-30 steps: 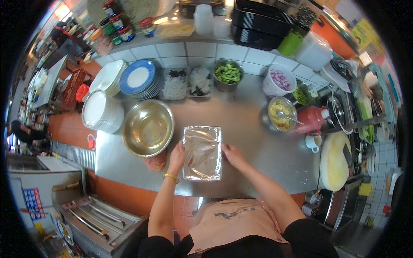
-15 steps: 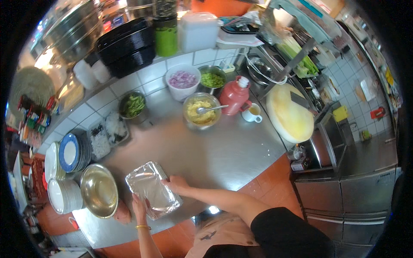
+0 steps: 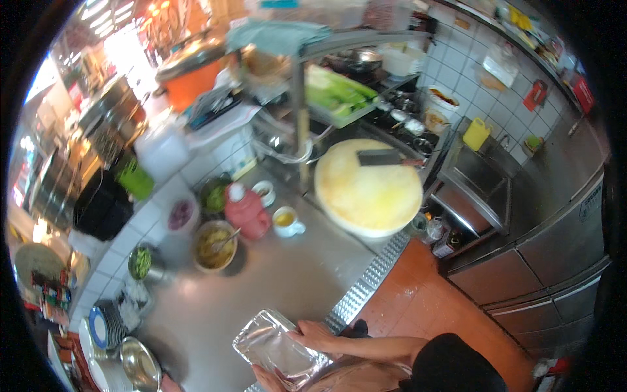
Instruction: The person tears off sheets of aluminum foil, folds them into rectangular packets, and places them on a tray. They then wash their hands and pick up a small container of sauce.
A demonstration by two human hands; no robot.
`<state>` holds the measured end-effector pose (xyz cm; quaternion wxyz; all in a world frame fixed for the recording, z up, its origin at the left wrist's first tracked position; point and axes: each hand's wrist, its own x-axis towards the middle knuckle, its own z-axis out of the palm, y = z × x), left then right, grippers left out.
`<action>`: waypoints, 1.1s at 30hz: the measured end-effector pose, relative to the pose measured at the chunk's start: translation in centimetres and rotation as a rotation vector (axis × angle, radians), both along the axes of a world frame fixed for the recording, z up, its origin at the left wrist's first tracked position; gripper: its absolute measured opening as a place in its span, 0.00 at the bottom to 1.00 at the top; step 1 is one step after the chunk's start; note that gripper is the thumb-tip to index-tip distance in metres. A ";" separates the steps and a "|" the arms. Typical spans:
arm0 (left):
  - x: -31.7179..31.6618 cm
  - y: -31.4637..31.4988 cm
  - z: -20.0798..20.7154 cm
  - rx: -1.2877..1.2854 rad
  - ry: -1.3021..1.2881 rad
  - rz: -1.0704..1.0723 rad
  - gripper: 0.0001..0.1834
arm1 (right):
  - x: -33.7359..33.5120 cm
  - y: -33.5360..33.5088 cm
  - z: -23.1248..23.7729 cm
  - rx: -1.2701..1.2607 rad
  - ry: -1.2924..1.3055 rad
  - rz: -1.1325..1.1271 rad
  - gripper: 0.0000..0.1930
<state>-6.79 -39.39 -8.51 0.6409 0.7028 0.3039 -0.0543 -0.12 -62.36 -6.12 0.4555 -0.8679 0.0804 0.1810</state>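
A rectangular foil-covered tray is held in both my hands at the front edge of the steel table. My right hand grips its right rim, with the fingers over the edge. My left hand holds the near left side, partly cut off by the lower edge of the picture. The foil is shiny and wrinkled, and what lies under it, if anything, cannot be seen. Beyond the tray stands a metal bowl of yellowish mash with a spoon in it.
A white cup and red jug stand at the back. On the right is a thick round chopping board with a cleaver on it. A metal basin and stacked plates stand left. Beyond the table are an orange floor and steel cabinets.
My view has swung to the right, bringing more of the chopping board and cabinets into sight. Both hands still hold the tray, which is now closer to my body and further right along the table.
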 end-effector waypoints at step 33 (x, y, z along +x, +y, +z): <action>30.7 -74.3 34.8 -0.782 -0.210 -1.245 0.22 | 6.9 -78.0 34.2 0.351 -0.372 -0.832 0.24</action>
